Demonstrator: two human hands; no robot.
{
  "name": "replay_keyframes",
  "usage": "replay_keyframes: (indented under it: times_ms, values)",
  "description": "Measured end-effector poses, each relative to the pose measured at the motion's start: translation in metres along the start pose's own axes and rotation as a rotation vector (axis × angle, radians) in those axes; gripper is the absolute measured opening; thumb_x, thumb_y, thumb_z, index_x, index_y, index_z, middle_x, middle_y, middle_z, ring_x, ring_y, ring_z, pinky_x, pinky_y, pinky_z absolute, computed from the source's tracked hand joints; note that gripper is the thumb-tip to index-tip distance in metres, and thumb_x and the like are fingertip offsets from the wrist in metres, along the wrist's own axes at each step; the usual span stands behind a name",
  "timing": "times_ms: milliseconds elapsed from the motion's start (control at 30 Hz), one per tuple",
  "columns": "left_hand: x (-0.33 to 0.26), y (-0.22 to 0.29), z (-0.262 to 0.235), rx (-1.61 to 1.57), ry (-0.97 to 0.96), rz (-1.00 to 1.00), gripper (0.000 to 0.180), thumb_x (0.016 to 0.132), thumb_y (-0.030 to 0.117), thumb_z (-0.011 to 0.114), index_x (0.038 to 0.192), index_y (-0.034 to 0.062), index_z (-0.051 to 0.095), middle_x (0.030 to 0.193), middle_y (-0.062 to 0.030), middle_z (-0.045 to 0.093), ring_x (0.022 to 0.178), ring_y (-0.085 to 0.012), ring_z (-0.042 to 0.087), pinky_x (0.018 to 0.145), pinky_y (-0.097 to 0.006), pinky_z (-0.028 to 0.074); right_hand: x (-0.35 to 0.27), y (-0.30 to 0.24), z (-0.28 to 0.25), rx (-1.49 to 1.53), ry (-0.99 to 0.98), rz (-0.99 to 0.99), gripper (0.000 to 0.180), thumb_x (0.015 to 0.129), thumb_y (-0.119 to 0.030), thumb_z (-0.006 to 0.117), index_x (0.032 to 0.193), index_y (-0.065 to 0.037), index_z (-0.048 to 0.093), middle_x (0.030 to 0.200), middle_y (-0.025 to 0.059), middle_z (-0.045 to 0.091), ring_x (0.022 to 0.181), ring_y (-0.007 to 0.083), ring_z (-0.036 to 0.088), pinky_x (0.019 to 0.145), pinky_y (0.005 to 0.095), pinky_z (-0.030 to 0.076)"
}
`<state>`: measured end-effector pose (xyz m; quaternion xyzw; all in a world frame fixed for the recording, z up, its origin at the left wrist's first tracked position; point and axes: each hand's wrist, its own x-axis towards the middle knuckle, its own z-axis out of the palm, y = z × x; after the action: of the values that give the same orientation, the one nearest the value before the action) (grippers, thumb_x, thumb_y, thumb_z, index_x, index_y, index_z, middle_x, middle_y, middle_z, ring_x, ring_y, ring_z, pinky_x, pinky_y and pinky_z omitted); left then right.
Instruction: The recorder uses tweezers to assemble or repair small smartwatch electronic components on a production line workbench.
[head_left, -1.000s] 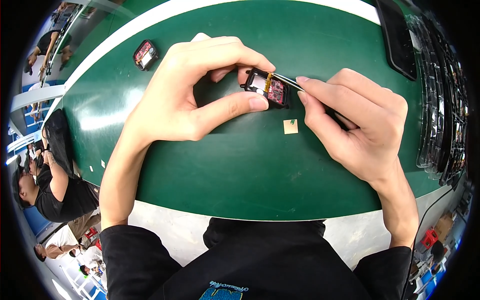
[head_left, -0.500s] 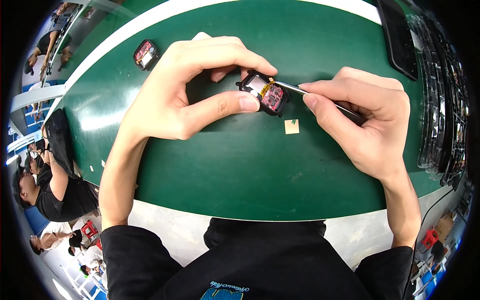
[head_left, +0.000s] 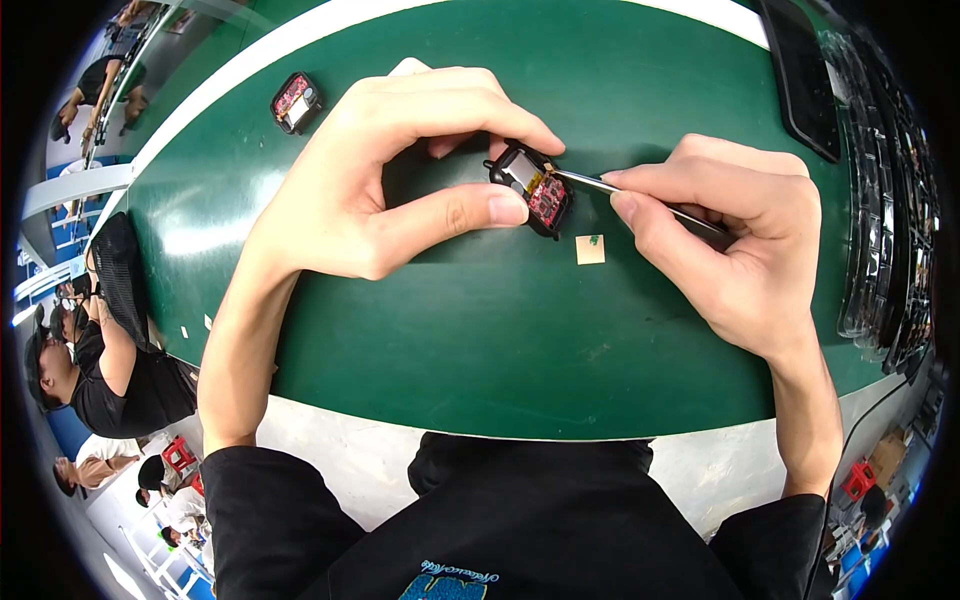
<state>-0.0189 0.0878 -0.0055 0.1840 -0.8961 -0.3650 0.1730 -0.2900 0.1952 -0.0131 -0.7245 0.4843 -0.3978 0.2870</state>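
Note:
Between the thumb and fingers of my left hand [head_left: 400, 175] is a small black opened watch case [head_left: 535, 190]. Its inside faces up, showing a red circuit board, a silvery battery and a bit of yellow tape. My right hand [head_left: 735, 220] grips slim metal tweezers [head_left: 590, 181] like a pen, and their tip meets the case's upper right edge beside the yellow tape. Whether the tip pinches anything is too small to tell. On the table just below the tip lies a cream square [head_left: 591, 250] with a green mark.
A second opened watch case [head_left: 296, 102] lies at the far left of the green table [head_left: 450, 350]. Stacked clear and black plastic trays [head_left: 880, 200] line the right edge, with a black flat tray [head_left: 800, 80] behind them. Another person [head_left: 110, 360] sits at the left beside a black mesh object [head_left: 120, 285].
My left hand has tilted the watch case a little and shifted it slightly right. The tweezers' tip stays at its upper right edge.

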Motion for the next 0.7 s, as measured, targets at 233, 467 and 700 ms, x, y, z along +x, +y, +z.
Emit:
replay_keyframes:
  times_ms: [233, 467, 700]
  values:
    - [0.0006, -0.0017, 0.0021, -0.008, -0.002, 0.019, 0.045, 0.079, 0.021, 0.083, 0.12, 0.0019, 0.08, 0.104, -0.0083, 0.079, 0.083, -0.0181, 0.057, 0.077, -0.033, 0.038, -0.0004, -0.001, 0.0003, 0.031, -0.003, 0.032, 0.015, 0.087, 0.005, 0.08, 0.099, 0.003, 0.086, 0.066, 0.0023, 0.062, 0.056, 0.0059, 0.05, 0.052, 0.0265, 0.031]
    - [0.0009, -0.0016, 0.0034, 0.009, 0.002, 0.048, 0.039, 0.082, 0.021, 0.083, 0.116, 0.0035, 0.079, 0.103, -0.007, 0.079, 0.082, -0.0188, 0.059, 0.077, -0.034, 0.038, -0.0017, -0.0055, 0.0015, 0.028, -0.003, 0.071, 0.015, 0.088, 0.005, 0.08, 0.101, 0.002, 0.087, 0.067, 0.0013, 0.063, 0.056, 0.0043, 0.048, 0.051, 0.0254, 0.03]
    - [0.001, -0.0002, 0.0034, -0.022, 0.003, 0.027, 0.04, 0.08, 0.019, 0.085, 0.116, 0.0037, 0.08, 0.102, -0.0064, 0.078, 0.081, -0.0182, 0.056, 0.078, -0.034, 0.037, -0.0008, -0.0052, 0.0008, 0.018, -0.01, 0.045, 0.013, 0.089, 0.004, 0.081, 0.102, 0.003, 0.086, 0.067, 0.0015, 0.063, 0.056, 0.0042, 0.048, 0.051, 0.0254, 0.029]
